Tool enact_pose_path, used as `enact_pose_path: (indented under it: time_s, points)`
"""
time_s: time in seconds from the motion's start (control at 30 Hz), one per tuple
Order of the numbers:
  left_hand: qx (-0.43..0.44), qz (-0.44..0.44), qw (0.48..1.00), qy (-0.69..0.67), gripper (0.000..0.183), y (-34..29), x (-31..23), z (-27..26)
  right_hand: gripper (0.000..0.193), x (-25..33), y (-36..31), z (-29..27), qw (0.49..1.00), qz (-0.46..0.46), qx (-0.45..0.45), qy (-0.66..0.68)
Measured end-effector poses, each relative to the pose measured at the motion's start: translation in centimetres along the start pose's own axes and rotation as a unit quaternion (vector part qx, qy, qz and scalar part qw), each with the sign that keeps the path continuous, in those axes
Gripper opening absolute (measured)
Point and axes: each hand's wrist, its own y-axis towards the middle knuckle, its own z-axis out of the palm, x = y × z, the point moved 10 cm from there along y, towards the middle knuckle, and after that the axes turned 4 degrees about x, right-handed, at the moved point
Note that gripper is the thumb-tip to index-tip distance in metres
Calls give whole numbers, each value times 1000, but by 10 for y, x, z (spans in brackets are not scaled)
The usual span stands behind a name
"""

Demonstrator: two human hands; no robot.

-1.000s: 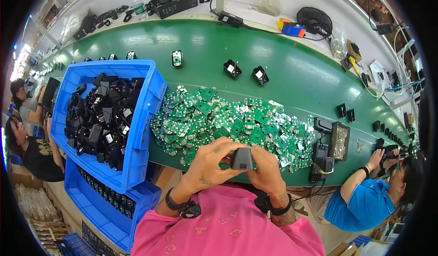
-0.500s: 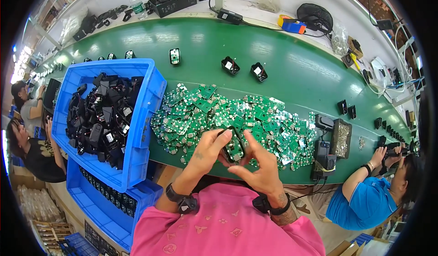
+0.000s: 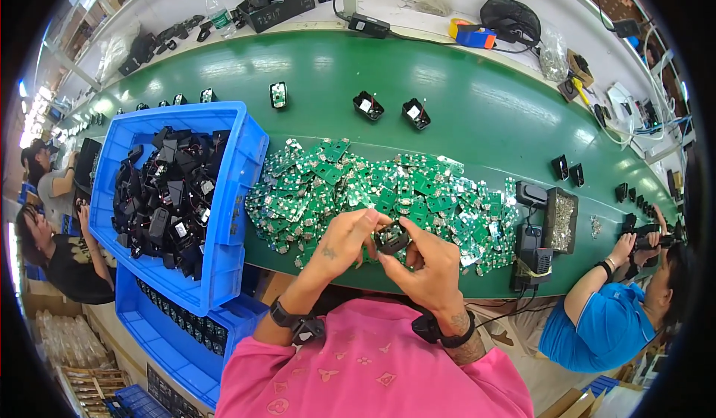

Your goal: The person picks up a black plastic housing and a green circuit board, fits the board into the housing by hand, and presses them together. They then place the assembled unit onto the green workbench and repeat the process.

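Over the near edge of the green table, my right hand [image 3: 430, 266] grips a small black plastic casing [image 3: 394, 240] by its right side, thumb below and fingers above. Part of a green circuit board shows inside it. My left hand [image 3: 344, 243] closes on the casing's left edge with thumb and fingertips; some of those fingers are hidden. Just beyond both hands spreads a heap of green circuit boards [image 3: 425, 187].
At left, a blue crate [image 3: 256, 138] holds black casings; another blue crate [image 3: 160, 346] sits lower. Casings [image 3: 278, 95] stand along the green table [image 3: 321, 67]. A tray of small metal parts [image 3: 559, 220] lies right, beside black adapters [image 3: 532, 248]. Co-workers sit at both sides.
The casing has turned from standing lengthwise, its inside facing me, to lying tilted with its outer side toward me. My right fingers have closed in around it.
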Motion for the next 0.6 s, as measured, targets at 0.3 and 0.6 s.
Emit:
enact_pose_path:
  time_s: [0.3, 0.6]
  points:
    - [51, -3, 994, 99, 73, 43, -22, -28, 49, -22, -4, 15, 996, 11, 86, -24]
    - [-201, -11, 780, 592, 79, 199, -34, -174, 41, -28, -29, 32, 989, -5, 148, 15]
